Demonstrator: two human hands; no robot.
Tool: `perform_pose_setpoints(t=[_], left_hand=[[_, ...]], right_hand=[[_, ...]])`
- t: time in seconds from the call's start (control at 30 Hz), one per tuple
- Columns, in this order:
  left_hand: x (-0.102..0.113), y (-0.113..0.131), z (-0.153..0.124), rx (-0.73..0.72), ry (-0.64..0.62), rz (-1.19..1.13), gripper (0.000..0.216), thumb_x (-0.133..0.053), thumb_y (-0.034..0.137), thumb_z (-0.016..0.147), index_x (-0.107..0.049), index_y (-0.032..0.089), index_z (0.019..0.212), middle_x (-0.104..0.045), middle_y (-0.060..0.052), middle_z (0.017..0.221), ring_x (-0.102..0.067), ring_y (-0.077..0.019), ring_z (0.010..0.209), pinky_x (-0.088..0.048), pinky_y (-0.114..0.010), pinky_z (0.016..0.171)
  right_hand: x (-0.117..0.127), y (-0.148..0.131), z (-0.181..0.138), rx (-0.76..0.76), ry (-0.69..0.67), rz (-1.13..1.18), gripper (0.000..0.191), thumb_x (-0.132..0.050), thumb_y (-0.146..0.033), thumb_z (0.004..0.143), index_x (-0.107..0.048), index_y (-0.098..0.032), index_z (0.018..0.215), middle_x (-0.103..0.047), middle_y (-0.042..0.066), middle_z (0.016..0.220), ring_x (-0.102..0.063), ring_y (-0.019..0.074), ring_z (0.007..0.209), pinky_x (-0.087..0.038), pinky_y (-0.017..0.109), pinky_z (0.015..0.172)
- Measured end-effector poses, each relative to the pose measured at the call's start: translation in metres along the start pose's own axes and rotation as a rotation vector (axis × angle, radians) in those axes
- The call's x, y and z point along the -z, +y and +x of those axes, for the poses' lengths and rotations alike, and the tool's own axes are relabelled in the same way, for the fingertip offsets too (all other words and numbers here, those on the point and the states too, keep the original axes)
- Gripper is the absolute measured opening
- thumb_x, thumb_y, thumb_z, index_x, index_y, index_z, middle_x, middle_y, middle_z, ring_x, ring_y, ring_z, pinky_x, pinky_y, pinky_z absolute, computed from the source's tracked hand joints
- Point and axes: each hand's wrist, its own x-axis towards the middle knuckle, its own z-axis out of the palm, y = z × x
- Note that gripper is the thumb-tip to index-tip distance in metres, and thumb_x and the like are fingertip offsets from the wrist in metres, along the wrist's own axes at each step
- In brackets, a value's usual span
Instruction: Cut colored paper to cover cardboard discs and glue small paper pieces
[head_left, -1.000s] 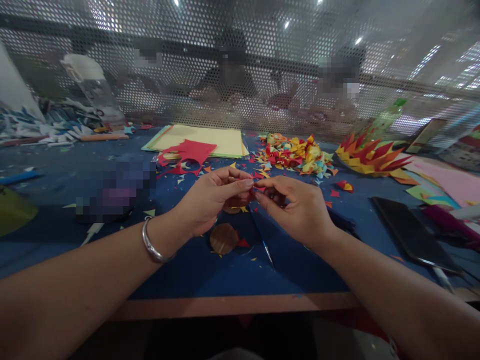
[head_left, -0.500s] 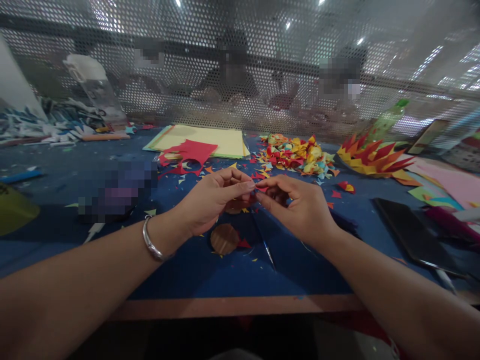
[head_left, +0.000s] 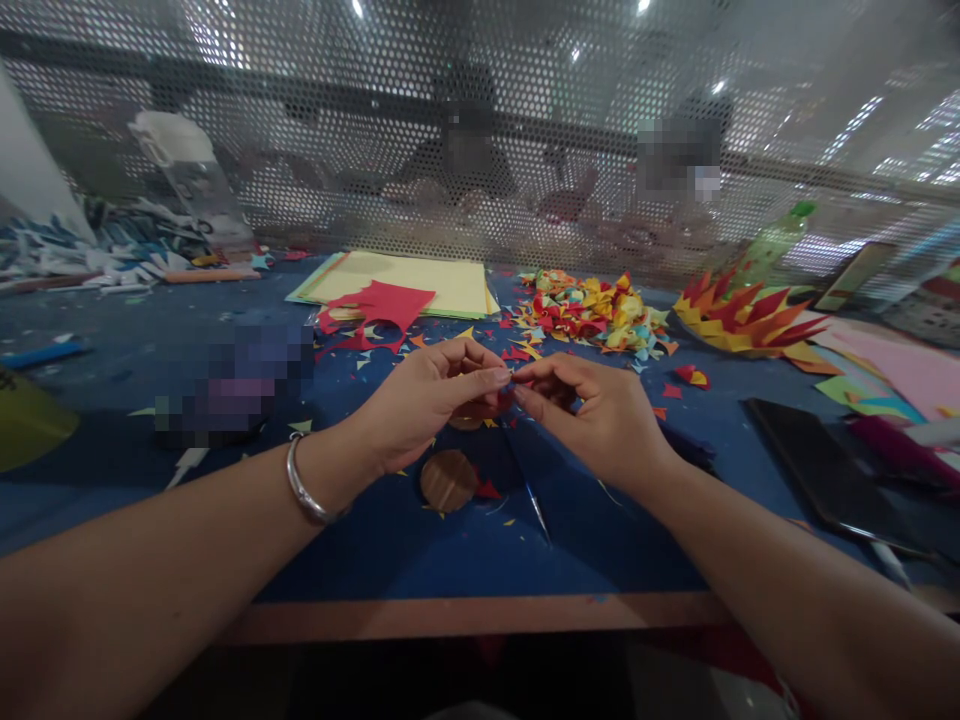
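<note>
My left hand [head_left: 427,400] and my right hand [head_left: 592,415] meet fingertip to fingertip over the blue table [head_left: 150,480]. Both pinch a small red paper piece [head_left: 513,388] that is mostly hidden between the fingers. A silver bangle [head_left: 304,490] sits on my left wrist. Below the hands lie a brown round disc [head_left: 448,480] and a thin blue tool [head_left: 534,505].
Yellow sheets [head_left: 405,280] with cut red paper [head_left: 379,305] lie behind the hands. A heap of coloured scraps [head_left: 592,310] and a spiky red-yellow paper craft [head_left: 742,320] sit right of them. A black phone [head_left: 825,470] lies at right. A perforated screen [head_left: 480,150] closes the back; people sit behind it.
The hands have stayed almost where they were, with only slight finger movement on the red piece.
</note>
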Motion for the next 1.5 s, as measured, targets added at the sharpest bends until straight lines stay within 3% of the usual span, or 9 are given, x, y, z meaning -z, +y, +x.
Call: perform_pose_setpoints(t=[0.7, 1.3, 1.5], left_hand=[[-0.0023, -0.0019, -0.0005, -0.022, -0.002, 0.163, 0.036, -0.084, 0.041, 0.073, -0.064, 0.016, 0.091, -0.067, 0.001, 0.08, -0.065, -0.0106, 0.073, -0.051, -0.024, 0.069], [-0.0063, -0.0019, -0.0022, -0.173, 0.055, 0.337, 0.023, -0.073, 0.025, 0.074, -0.061, 0.017, 0.092, -0.065, 0.0, 0.079, -0.061, -0.0126, 0.069, -0.048, -0.025, 0.062], [-0.0024, -0.0049, -0.0018, -0.256, 0.019, 0.398, 0.025, -0.072, 0.022, 0.077, -0.059, 0.018, 0.098, -0.065, -0.001, 0.086, -0.063, -0.013, 0.074, -0.051, -0.027, 0.067]], right_hand=[[0.0005, -0.0044, 0.0016, -0.015, -0.038, -0.034, 0.009, -0.062, -0.016, 0.084, -0.069, -0.016, 0.079, -0.064, -0.002, 0.066, -0.052, 0.0083, 0.057, -0.04, 0.02, 0.054], [-0.0014, -0.008, 0.0002, -0.025, -0.021, -0.043, 0.008, -0.061, -0.018, 0.083, -0.063, -0.018, 0.075, -0.06, -0.002, 0.065, -0.048, 0.0089, 0.055, -0.038, 0.021, 0.052], [-0.002, -0.0071, -0.0007, -0.012, -0.025, -0.053, 0.007, -0.06, -0.017, 0.084, -0.064, -0.018, 0.079, -0.062, -0.001, 0.069, -0.051, 0.0092, 0.058, -0.039, 0.02, 0.053]])
